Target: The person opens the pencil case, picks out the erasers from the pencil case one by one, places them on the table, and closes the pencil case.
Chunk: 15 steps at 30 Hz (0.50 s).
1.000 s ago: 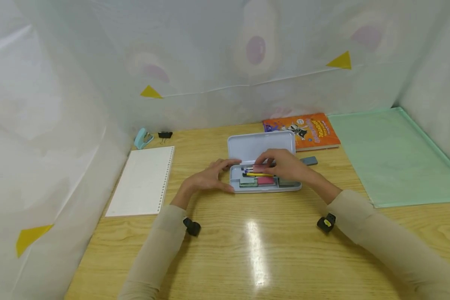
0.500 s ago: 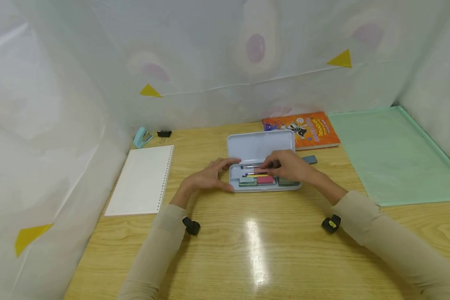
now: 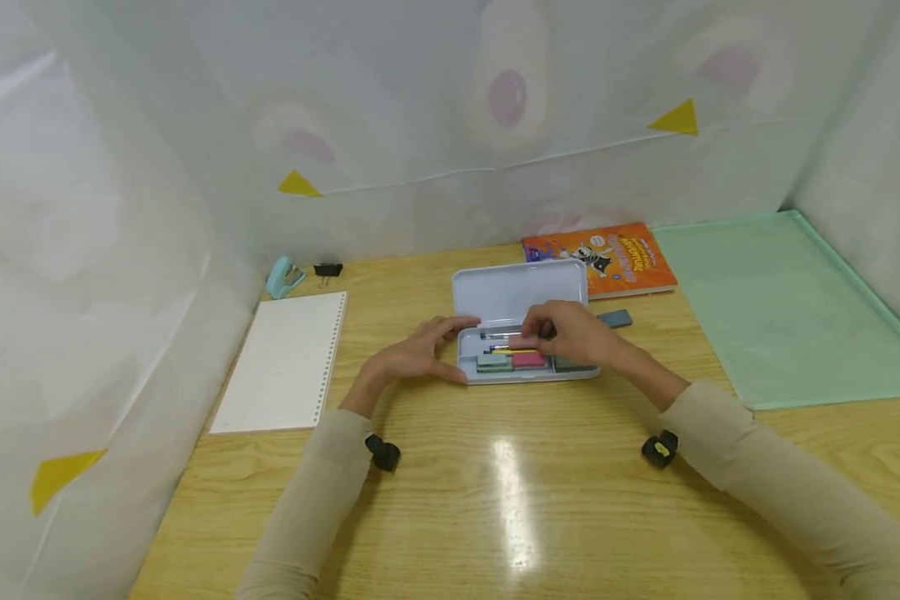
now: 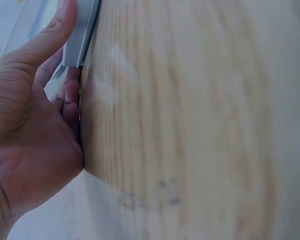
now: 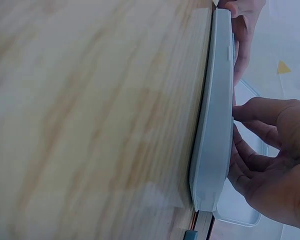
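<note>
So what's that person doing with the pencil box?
A person is busy at an open pencil case. The left hand holds its left end, while the right hand reaches in over a pale pink block; I can't tell whether it grips that block. A bright pink block also sits inside. The lid is up, and an orange book lies behind it.

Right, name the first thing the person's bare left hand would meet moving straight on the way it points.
The left hand would likely meet the left end of the open, pale-blue, rectangular pencil case; thumb and fingers straddle that end, though the gap to the palm is hard to judge.
</note>
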Each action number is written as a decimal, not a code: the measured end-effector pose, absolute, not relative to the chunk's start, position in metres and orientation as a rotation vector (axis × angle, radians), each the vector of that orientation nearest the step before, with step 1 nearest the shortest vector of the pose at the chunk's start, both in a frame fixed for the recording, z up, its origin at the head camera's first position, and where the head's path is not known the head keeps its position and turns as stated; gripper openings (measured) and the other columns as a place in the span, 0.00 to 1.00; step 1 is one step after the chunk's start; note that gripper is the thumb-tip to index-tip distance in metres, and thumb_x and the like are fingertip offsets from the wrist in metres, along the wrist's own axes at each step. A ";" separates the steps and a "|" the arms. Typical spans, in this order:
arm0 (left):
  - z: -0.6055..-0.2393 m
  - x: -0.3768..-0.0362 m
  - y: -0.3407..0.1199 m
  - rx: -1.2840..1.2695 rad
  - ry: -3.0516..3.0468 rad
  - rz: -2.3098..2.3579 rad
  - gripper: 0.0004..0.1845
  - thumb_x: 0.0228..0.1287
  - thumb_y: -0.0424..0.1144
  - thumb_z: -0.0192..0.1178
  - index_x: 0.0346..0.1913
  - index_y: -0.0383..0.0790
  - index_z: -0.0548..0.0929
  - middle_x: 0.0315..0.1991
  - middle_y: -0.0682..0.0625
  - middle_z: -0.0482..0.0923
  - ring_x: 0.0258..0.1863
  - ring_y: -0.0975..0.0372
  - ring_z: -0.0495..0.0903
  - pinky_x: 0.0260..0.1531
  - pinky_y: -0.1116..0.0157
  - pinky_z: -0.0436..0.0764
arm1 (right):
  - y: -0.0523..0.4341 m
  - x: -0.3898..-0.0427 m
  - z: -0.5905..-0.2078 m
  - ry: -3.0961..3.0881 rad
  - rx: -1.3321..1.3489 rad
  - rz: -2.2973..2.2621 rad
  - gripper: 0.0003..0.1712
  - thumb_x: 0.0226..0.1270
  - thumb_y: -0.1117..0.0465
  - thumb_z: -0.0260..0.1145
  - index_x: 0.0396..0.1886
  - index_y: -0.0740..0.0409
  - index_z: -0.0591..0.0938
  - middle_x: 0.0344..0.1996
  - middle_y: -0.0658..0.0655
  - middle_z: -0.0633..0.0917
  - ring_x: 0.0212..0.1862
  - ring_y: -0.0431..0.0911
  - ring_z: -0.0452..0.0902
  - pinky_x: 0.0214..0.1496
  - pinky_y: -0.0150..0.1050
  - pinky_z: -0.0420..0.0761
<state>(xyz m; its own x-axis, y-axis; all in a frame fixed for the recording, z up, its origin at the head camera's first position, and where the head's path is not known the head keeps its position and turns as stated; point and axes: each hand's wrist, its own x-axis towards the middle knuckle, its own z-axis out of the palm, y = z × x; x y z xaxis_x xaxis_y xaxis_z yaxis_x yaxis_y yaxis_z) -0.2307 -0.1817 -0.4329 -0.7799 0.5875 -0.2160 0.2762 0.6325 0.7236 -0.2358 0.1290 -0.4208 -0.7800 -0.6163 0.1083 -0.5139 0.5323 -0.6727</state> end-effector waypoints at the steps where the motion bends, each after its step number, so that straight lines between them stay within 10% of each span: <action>1: -0.433 -0.231 -0.182 0.681 2.417 0.972 0.50 0.58 0.47 0.79 0.81 0.62 0.61 0.76 0.49 0.59 0.72 0.54 0.59 0.74 0.48 0.58 | 0.129 -0.236 -0.421 2.615 -0.965 -1.086 0.10 0.63 0.73 0.73 0.43 0.59 0.86 0.38 0.54 0.87 0.41 0.48 0.82 0.47 0.48 0.82; 15: -0.434 -0.231 -0.183 0.687 2.427 0.966 0.51 0.58 0.48 0.79 0.81 0.64 0.60 0.76 0.49 0.59 0.73 0.54 0.59 0.74 0.48 0.58 | 0.201 -0.234 -0.398 2.597 -0.772 -1.210 0.12 0.67 0.70 0.71 0.49 0.60 0.88 0.48 0.59 0.87 0.49 0.50 0.85 0.49 0.35 0.84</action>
